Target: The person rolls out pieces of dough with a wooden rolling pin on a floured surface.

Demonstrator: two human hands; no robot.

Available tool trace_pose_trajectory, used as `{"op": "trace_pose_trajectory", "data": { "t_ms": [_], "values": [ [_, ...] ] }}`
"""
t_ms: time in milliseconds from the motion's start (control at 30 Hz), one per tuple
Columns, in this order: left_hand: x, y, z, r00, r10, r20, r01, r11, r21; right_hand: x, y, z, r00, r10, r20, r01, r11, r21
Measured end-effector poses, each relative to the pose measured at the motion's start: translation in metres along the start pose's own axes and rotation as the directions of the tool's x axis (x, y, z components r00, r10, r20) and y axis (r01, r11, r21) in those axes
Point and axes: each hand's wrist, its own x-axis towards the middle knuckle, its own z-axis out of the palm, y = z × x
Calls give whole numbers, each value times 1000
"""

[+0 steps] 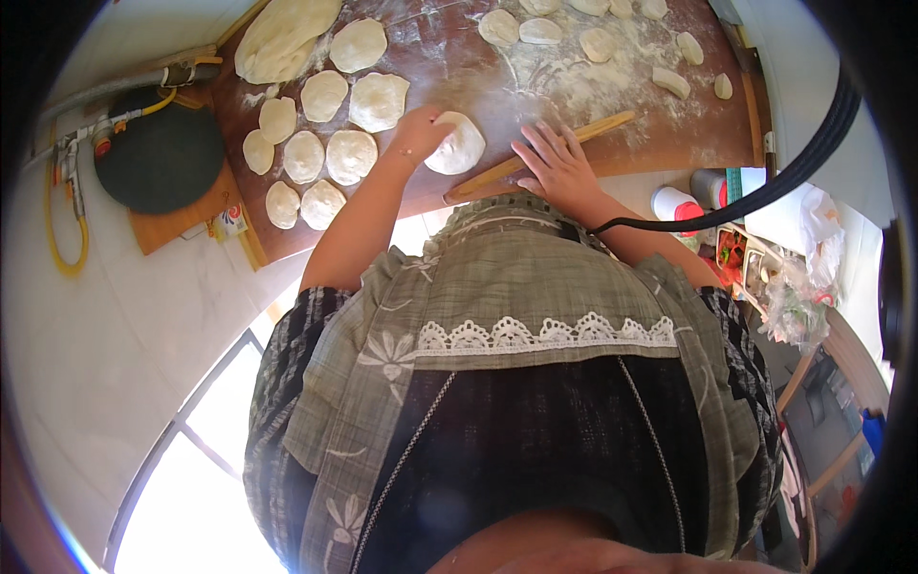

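On the floured table, my left hand (419, 136) pinches the left edge of a flattened dough round (459, 147) between thumb and fingers. My right hand (558, 166) lies palm down across a wooden rolling pin (495, 172), its fingers straight and spread. The pin slants from the table's front edge up to the right, its middle hidden under that hand. Left of my left hand are several flattened rounds, among them a wide one (379, 102) and one nearer the front (351, 157).
A large dough sheet (283, 39) lies at the back left. Several smaller dough pieces (597, 45) sit amid flour at the back right. A dark round lid-like disc (161, 154) and a yellow hose (54, 222) are left of the table (466, 79). A black cable (782, 176) crosses at right.
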Motion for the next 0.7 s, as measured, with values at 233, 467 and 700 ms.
{"op": "trace_pose_trajectory", "data": {
  "t_ms": [233, 467, 700],
  "values": [
    [-28, -6, 9, 942, -299, -153, 253, 931, -261, 74, 17, 7, 998, -3, 66, 12, 990, -141],
    [-12, 4, 1, 988, -5, -156, -28, 977, -212, 69, 16, 8, 998, -16, 62, 23, 993, -114],
    [-14, -6, -1, 969, -233, -80, 189, 913, -362, -1, 14, 7, 998, -16, 54, 14, 999, 50]
  ]
}}
